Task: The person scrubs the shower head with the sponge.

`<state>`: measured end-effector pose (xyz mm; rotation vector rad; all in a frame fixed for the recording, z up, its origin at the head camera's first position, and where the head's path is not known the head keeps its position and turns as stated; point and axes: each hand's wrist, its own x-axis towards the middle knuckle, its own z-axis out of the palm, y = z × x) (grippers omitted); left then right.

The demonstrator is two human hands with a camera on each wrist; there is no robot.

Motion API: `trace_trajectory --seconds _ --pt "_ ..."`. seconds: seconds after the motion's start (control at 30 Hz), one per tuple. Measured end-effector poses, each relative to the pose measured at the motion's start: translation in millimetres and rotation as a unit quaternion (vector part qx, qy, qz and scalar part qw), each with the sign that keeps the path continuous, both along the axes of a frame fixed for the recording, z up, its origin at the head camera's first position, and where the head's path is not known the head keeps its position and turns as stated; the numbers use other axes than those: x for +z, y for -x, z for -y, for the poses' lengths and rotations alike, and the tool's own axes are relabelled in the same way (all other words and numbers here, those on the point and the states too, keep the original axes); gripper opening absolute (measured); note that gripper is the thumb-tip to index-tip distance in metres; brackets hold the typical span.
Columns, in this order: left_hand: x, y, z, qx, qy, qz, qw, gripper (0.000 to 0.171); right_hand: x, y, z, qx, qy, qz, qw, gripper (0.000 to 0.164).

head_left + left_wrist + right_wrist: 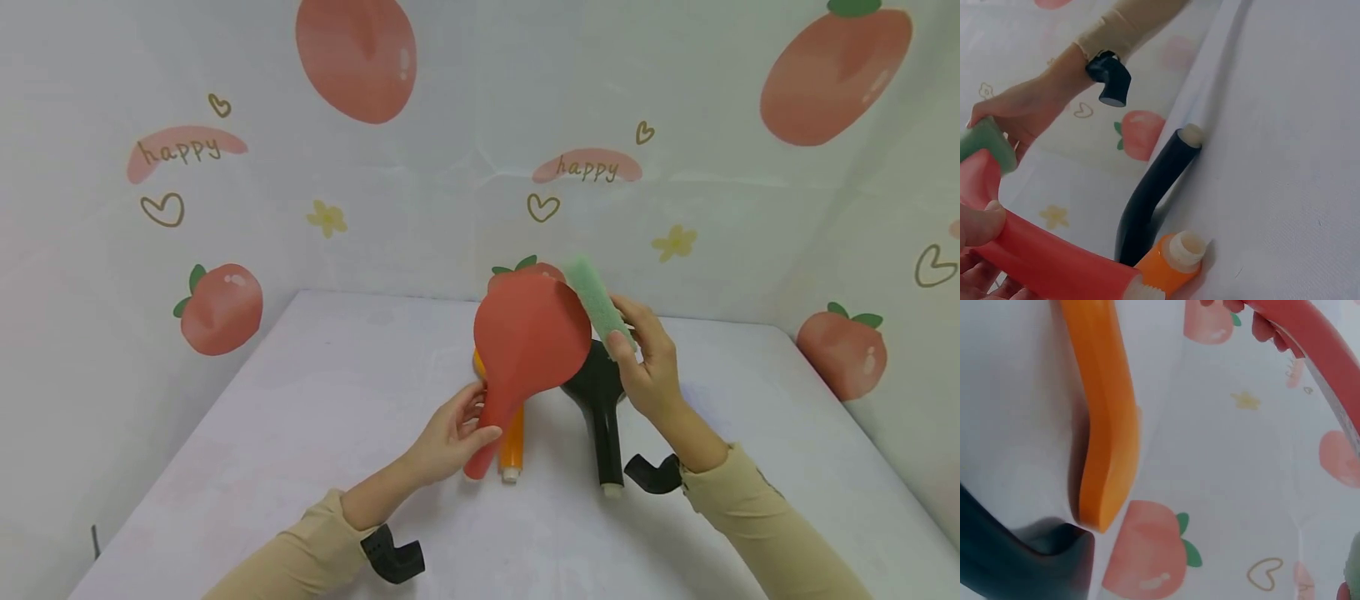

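My left hand (pixel 450 440) grips the handle of a red shower head (pixel 528 337), its round back facing me and raised above the table. In my right hand (pixel 651 367) is a green sponge (pixel 592 296), pinched between thumb and fingers at the red head's right edge. Behind the red one lies an orange shower head (pixel 512 442), partly hidden, with a pale threaded end (pixel 1188 248) visible in the left wrist view. A black shower head (pixel 606 425) lies to its right, beneath the right hand. In the right wrist view, only a sliver of the sponge (pixel 1352 569) shows.
A white table (pixel 300 417) spreads under the hands. Behind and beside it hangs a white cloth (pixel 450 217) printed with fruit, hearts and flowers. Each wrist carries a black curved mount (pixel 393 557).
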<state>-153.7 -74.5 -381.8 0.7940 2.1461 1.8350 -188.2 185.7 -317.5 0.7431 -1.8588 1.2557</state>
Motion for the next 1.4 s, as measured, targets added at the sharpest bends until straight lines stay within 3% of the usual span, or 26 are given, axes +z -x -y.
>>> trace_trajectory --seconds 0.3,0.47,0.6,0.83,1.13,1.4 --pt "-11.3 8.4 1.7 0.038 -0.005 -0.034 0.9987 0.063 -8.3 -4.1 -6.0 -0.005 -0.004 0.002 1.0 0.035" --pt "-8.1 6.6 1.5 0.043 -0.002 -0.034 0.9985 0.063 -3.7 -3.6 -6.9 -0.005 -0.002 0.0 1.0 0.034" --pt "-3.2 2.2 0.2 0.05 0.022 -0.055 0.997 0.062 2.5 -0.9 -8.1 -0.006 -0.009 0.0 1.0 0.033" --pt "-5.1 0.8 0.0 0.08 0.057 -0.122 0.9877 0.06 9.9 4.4 -14.0 0.003 -0.027 0.021 0.999 0.033" --pt "-10.1 2.2 1.0 0.142 0.064 -0.177 0.9719 0.059 0.7 3.9 -20.1 -0.012 -0.036 0.045 0.998 0.033" --pt "-4.0 -1.3 -0.1 0.173 0.093 -0.166 0.9664 0.056 3.5 4.9 -20.2 -0.02 -0.037 0.054 0.998 0.032"
